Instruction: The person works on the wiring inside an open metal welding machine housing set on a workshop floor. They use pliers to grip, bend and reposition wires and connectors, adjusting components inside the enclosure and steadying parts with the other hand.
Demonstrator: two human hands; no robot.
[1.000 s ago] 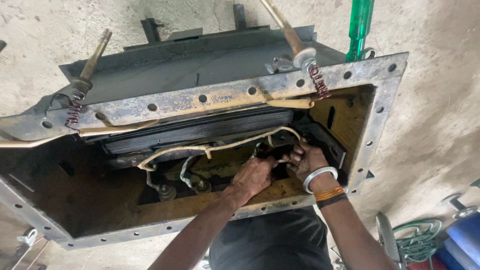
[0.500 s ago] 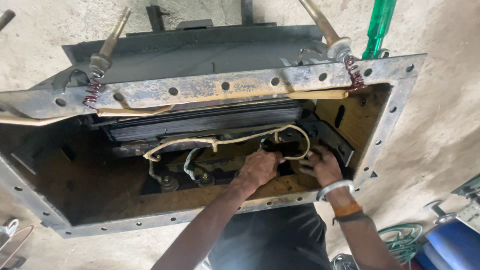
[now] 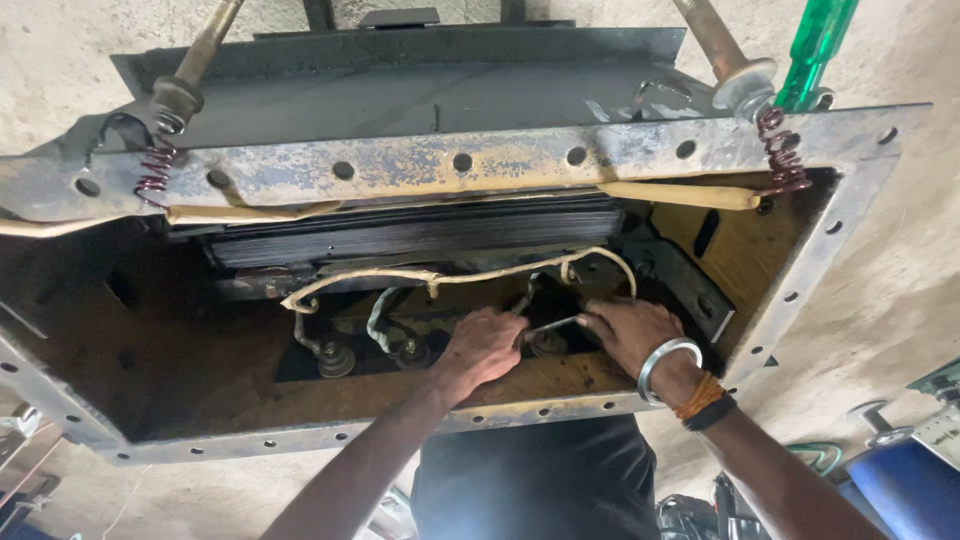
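Both my hands reach down into a rusty open metal tank (image 3: 800,300). My left hand (image 3: 485,345) has its fingers curled at the left end of a slim silvery metal tool (image 3: 550,325), just above the bolted terminals (image 3: 335,358) on the dark core. My right hand (image 3: 630,332), with a silver bangle and orange thread at the wrist, pinches the tool's right end. A cream insulated wire (image 3: 450,275) arcs over both hands and loops near the right one. The tool's tip is hidden under my left fingers.
A drilled, rusty flange bar (image 3: 460,165) crosses the tank above a stack of dark laminations (image 3: 420,235). Two rods with copper coils (image 3: 158,165) stand at the corners. A green-handled screwdriver (image 3: 815,45) stands at top right. A blue object (image 3: 905,485) lies on the concrete floor.
The view has dropped closer to the tank. My hands have moved slightly apart and lower, and the slim tool now shows between them.
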